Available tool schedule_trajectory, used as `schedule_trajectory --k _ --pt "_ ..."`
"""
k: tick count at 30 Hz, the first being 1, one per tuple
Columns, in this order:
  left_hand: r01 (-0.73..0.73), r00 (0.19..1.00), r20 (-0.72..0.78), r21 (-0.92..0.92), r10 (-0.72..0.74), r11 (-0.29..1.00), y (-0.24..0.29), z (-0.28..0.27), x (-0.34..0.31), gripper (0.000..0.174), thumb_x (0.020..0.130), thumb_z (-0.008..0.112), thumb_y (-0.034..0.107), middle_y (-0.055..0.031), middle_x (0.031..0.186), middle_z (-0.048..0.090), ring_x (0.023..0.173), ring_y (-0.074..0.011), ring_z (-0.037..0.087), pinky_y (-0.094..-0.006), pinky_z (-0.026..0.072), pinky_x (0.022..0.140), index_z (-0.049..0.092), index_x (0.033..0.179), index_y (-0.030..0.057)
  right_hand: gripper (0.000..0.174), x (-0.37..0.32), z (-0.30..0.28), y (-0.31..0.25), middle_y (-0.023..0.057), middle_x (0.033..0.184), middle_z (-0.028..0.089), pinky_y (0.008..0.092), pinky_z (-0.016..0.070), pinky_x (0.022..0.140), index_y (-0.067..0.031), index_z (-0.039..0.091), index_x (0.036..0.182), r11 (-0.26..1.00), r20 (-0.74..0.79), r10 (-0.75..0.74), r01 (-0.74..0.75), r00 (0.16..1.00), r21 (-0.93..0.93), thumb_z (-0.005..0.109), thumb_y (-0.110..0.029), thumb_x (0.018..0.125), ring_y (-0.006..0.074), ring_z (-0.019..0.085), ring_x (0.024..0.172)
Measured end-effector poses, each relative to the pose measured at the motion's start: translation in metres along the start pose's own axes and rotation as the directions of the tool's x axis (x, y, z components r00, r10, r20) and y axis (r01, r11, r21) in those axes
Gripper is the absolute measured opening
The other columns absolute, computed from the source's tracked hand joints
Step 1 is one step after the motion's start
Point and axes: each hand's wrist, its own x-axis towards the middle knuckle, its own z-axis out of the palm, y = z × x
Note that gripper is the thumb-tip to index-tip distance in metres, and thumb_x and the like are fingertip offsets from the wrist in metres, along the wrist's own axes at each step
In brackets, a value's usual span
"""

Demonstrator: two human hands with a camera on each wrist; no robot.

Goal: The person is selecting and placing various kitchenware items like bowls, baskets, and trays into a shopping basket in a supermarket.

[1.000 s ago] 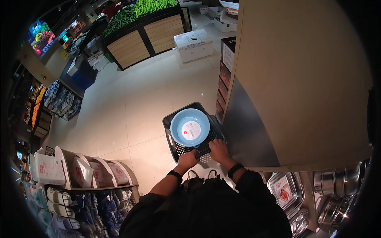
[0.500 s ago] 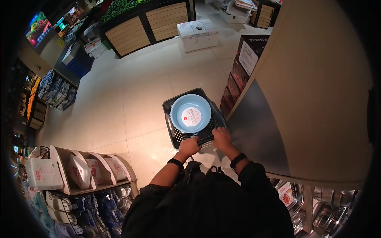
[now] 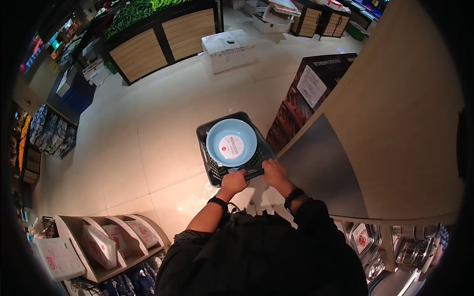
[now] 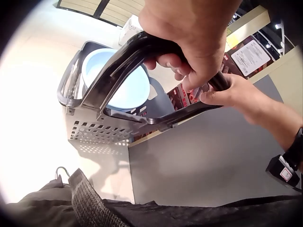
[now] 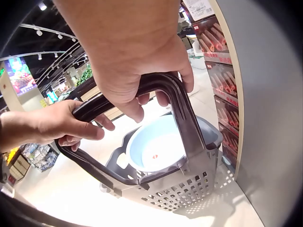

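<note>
A dark grey shopping basket (image 3: 201, 143) with perforated sides hangs in front of the person, over the pale floor. Inside it sits a light blue plastic basin (image 3: 248, 149) with a round white label on its bottom. My left hand (image 3: 234, 183) grips one end of the basket's black handle (image 3: 255, 174), and my right hand (image 3: 275, 172) grips the other end. In the right wrist view, the right hand (image 5: 137, 61) curls over the handle's corner from above. The left wrist view shows the left hand's fingers (image 4: 173, 64) wrapped around the bar.
Stacked dark red boxes (image 3: 311, 81) and a wood-and-grey shelf panel (image 3: 321, 160) stand close on the right. Ahead are a white foam box (image 3: 229, 52) and a vegetable stand (image 3: 190, 37). A shelf with white packages (image 3: 101, 245) is at lower left, metal pans (image 3: 417, 249) at lower right.
The view has moved forward and turned: more of the dark red boxes shows on the right, and the lower-left shelf has slid down. Both hands keep their grip on the handle.
</note>
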Motion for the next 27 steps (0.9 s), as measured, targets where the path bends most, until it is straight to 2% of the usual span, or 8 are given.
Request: schedule_trajectory --k 5,7,16,18,20,22,26,27 --pt "-0.014 0.999 0.039 0.019 0.013 1.000 -0.015 -0.023 0.013 0.036 0.078 0.065 0.033 -0.0177 0.090 0.070 0.087 -0.0349 0.069 -0.0467 0.0551 0.078 0.065 0.108 0.0128 0.015 0.016 0.009 -0.011 0.0139 0.091 0.058 0.0479 0.0488 0.079 -0.0080 0.059 0.085 0.999 0.008 0.035 -0.035 0.999 0.006 0.066 -0.012 0.072 0.0362 0.057 0.094" --pt "-0.044 0.999 0.015 0.026 0.044 0.999 -0.023 -0.025 0.021 0.035 0.078 0.067 0.032 -0.0177 0.090 0.070 0.086 -0.0349 0.069 -0.0469 0.0552 0.077 0.065 0.107 0.0126 0.022 0.026 0.011 -0.013 0.0148 0.096 0.060 0.0499 0.0490 0.083 -0.0060 0.059 0.089 0.999 -0.002 0.040 -0.040 0.999 0.026 0.066 -0.011 0.069 0.0371 0.057 0.097" --pt "-0.090 0.995 -0.049 0.021 0.091 0.996 -0.041 -0.041 0.049 0.034 0.077 0.067 0.031 -0.0165 0.083 0.070 0.082 -0.0348 0.069 -0.0463 0.0556 0.075 0.065 0.106 0.0128 0.023 0.059 0.005 -0.022 0.0131 0.097 0.060 0.0493 0.0487 0.080 -0.0075 0.059 0.089 0.997 -0.020 0.071 -0.071 0.997 -0.030 0.069 -0.014 0.069 0.0350 0.058 0.099" --pt "-0.141 0.986 -0.090 0.025 0.143 0.990 -0.047 -0.046 0.057 0.034 0.076 0.068 0.030 -0.0162 0.084 0.070 0.082 -0.0346 0.069 -0.0458 0.0557 0.075 0.066 0.106 0.0128 0.024 0.066 0.001 -0.027 0.0121 0.097 0.060 0.0484 0.0485 0.081 -0.0080 0.059 0.090 0.996 -0.001 0.082 -0.082 0.997 -0.041 0.070 -0.014 0.069 0.0344 0.058 0.099" --pt "-0.153 0.983 -0.105 0.013 0.153 0.988 -0.054 -0.049 0.064 0.034 0.075 0.069 0.028 -0.0159 0.087 0.070 0.084 -0.0336 0.069 -0.0443 0.0552 0.077 0.066 0.105 0.0120 0.022 0.076 -0.002 -0.029 0.0129 0.086 0.059 0.0486 0.0484 0.076 -0.0081 0.058 0.086 0.999 -0.096 0.032 -0.035 0.995 -0.029 0.072 -0.015 0.070 0.0349 0.059 0.089" --pt "-0.230 0.954 -0.196 0.004 0.226 0.973 -0.060 -0.056 0.072 0.034 0.074 0.069 0.027 -0.0143 0.088 0.070 0.084 -0.0329 0.068 -0.0436 0.0541 0.078 0.067 0.105 0.0110 0.024 0.087 -0.004 -0.030 0.0121 0.085 0.059 0.0481 0.0485 0.075 -0.0084 0.058 0.086 1.000 -0.083 0.006 -0.008 0.996 -0.024 0.073 -0.016 0.069 0.0345 0.059 0.089" --pt "-0.215 0.964 -0.159 0.012 0.214 0.976 -0.073 -0.077 0.086 0.035 0.074 0.071 0.026 -0.0131 0.092 0.068 0.089 -0.0321 0.066 -0.0434 0.0516 0.081 0.068 0.106 0.0117 0.026 0.103 -0.006 -0.037 0.0102 0.086 0.060 0.0463 0.0488 0.074 -0.0090 0.057 0.086 0.999 -0.040 -0.049 0.048 0.998 -0.017 0.075 -0.020 0.069 0.0329 0.060 0.089" --pt "-0.258 0.948 -0.181 0.050 0.263 0.965 -0.079 -0.083 0.089 0.036 0.073 0.071 0.025 -0.0125 0.092 0.068 0.089 -0.0318 0.065 -0.0424 0.0509 0.081 0.068 0.106 0.0118 0.028 0.107 -0.002 -0.037 0.0098 0.085 0.061 0.0456 0.0487 0.073 -0.0091 0.057 0.086 0.997 -0.063 -0.077 0.075 0.995 -0.033 0.075 -0.022 0.070 0.0320 0.061 0.088"
